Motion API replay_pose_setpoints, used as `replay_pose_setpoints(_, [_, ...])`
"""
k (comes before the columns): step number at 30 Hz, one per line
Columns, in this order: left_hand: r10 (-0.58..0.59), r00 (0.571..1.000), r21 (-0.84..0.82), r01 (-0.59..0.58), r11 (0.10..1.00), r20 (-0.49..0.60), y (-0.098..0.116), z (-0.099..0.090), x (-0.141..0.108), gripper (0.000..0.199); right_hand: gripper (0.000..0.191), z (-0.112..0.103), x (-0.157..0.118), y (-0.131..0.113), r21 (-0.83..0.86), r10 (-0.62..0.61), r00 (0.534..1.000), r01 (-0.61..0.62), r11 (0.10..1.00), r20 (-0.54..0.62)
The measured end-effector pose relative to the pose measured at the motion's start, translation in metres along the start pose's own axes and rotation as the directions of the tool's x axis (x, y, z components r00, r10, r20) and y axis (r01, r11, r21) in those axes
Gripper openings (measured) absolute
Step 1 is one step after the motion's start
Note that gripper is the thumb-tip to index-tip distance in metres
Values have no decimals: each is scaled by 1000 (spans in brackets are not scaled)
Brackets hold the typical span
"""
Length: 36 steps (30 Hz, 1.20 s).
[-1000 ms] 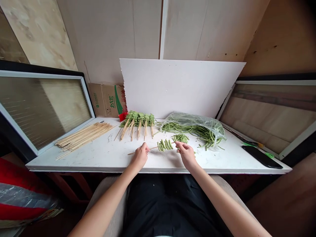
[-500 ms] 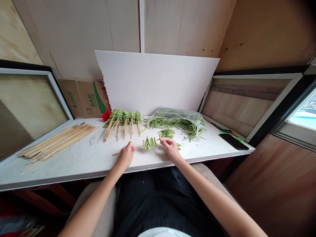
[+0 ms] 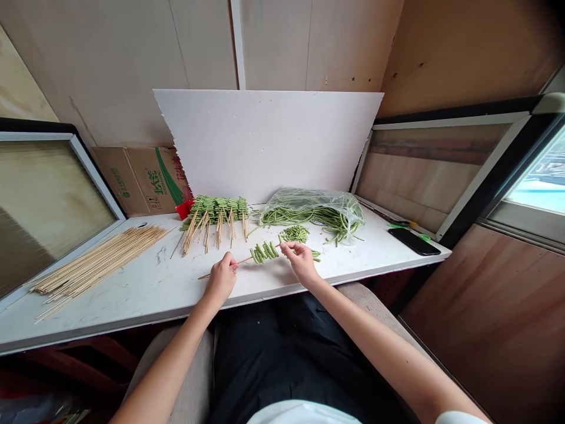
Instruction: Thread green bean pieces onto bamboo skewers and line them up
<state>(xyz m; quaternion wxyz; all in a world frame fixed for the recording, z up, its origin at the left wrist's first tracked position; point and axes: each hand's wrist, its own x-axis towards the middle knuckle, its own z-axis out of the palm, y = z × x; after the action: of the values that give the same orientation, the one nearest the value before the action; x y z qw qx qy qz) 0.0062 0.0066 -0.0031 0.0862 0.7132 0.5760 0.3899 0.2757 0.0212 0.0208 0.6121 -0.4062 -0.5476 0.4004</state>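
My left hand (image 3: 223, 275) is closed around a thin wooden skewer (image 3: 243, 260), whose blunt end sticks out to its left. Several short pieces of green bean (image 3: 264, 252) are threaded crosswise on the skewer, between my two hands. At the other end, my right hand (image 3: 300, 259) pinches near the skewer's tip with thumb and forefinger; whether a bean piece is also in that pinch I cannot tell. Just beyond the right hand lies a small heap of cut green bean pieces (image 3: 295, 234), with a few more pieces (image 3: 315, 255) partly hidden beside the hand.
Bare skewers (image 3: 101, 259) lie in a pile on the left of the white table (image 3: 150, 300). Filled bean skewers (image 3: 216, 209) are stacked at the back. Long green beans (image 3: 309, 215) spill from a clear plastic bag (image 3: 339, 203). A black phone (image 3: 414, 241) rests at the right.
The view has shifted slightly. Both hands keep their hold on the skewer, and it slopes up a little more toward the right hand. The bean pieces stay threaded between them.
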Motion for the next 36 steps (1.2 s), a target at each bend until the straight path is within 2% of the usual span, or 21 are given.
replay_pose_setpoints(5, [-11,999,-22,11,1000,34,-1,0,1,22,44,-4,3,0,-33,-38,997,40,999,67])
replay_pose_setpoints(9, [-2,999,0,2,1000,35,0,-2,2,20,42,-6,3,1,14,-41,996,40,999,79])
replay_pose_setpoints(13, [30,1000,-8,-30,1000,2,4,-3,0,20,41,3,-3,-1,52,-18,997,14,999,80])
replay_pose_setpoints(17, [-16,998,-27,14,1000,-67,11,-4,-1,18,39,15,-8,-8,90,-19,998,14,996,59])
replay_pose_setpoints(20, [-32,994,-57,26,998,-106,15,-3,0,17,40,16,-6,-14,70,1,1000,-3,998,29])
replay_pose_setpoints(27, [-51,996,-89,44,995,-75,17,-2,1,16,41,8,0,-9,22,108,994,-108,994,1])
replay_pose_setpoints(31, [-62,995,-87,55,995,-78,15,-2,1,15,47,-8,13,-13,-14,146,989,-146,989,-23])
replay_pose_setpoints(34, [-79,994,-81,73,994,-74,15,-2,2,13,51,-38,32,-22,-103,125,992,-126,987,-22])
replay_pose_setpoints(36, [-83,994,-80,78,994,-68,14,-2,2,13,48,-63,43,-30,-275,94,994,-74,958,60])
